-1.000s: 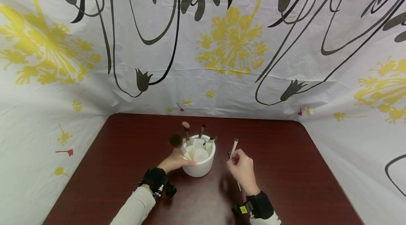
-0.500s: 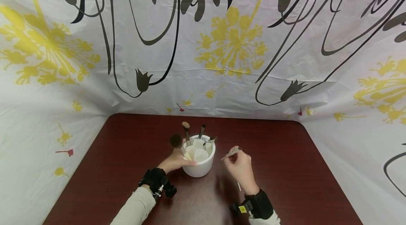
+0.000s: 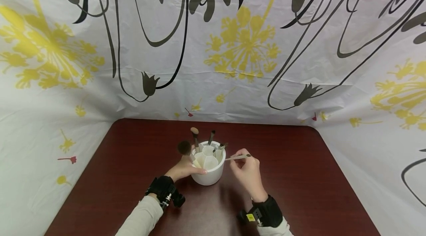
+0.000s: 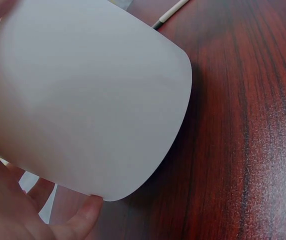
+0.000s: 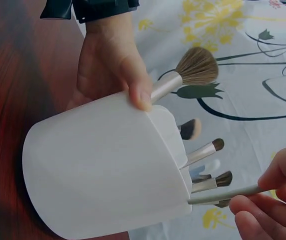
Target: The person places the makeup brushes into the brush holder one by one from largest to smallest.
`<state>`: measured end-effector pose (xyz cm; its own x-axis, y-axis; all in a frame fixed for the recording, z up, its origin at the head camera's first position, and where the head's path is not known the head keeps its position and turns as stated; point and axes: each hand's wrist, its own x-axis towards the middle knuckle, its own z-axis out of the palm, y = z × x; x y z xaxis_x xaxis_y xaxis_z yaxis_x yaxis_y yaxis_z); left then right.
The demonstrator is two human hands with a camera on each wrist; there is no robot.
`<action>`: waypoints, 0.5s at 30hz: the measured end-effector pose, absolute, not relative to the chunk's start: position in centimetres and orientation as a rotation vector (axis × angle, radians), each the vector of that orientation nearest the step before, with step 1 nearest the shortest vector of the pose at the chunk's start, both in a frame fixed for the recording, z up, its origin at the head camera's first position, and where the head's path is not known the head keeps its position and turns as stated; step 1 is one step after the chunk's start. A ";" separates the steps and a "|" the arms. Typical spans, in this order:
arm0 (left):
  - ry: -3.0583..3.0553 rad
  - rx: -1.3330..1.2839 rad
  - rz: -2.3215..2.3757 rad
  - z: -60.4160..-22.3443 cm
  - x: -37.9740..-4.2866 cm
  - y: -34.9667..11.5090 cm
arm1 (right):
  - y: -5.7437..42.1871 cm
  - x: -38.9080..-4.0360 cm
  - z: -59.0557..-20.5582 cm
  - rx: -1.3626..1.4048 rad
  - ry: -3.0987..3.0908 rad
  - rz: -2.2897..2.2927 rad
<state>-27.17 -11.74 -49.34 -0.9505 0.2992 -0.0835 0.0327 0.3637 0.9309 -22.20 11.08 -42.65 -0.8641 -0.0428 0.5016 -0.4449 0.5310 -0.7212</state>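
Note:
A white round makeup brush holder with inner compartments stands on the table. My left hand grips its left side, thumb over the rim and the other fingers around the far side. My right hand pinches a slim makeup brush beside the holder's right rim. The handle end points at the rim and the dark bristle tip points right, away from the holder. Several brushes stand in the holder, among them a large fluffy brush near my left thumb and a tan-tipped brush at the back.
Another brush lies on the table beyond the holder in the left wrist view. The dark red wood table ends at a white patterned sheet hanging behind it. Each wrist wears a black camera band.
My right hand has moved left and slightly up toward the holder. The brush in it has turned from bristles up to nearly level, handle end toward the rim. My left hand stays put.

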 end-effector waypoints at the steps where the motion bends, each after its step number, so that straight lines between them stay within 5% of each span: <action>1: 2.389 0.299 1.621 -49.4 -27.2 -11.7 | 11.0 -22.2 -42.6 0.404 -2.324 1.272; 15: 2.375 0.293 1.631 -49.3 -27.3 -11.9 | 10.2 -22.1 -42.7 0.381 -2.341 1.372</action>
<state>-27.29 -11.87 -49.32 -0.9500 0.3000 -0.0870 0.0265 0.3548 0.9346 -22.14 10.20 -42.72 -0.8832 -0.0326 0.4678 -0.4240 0.4815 -0.7671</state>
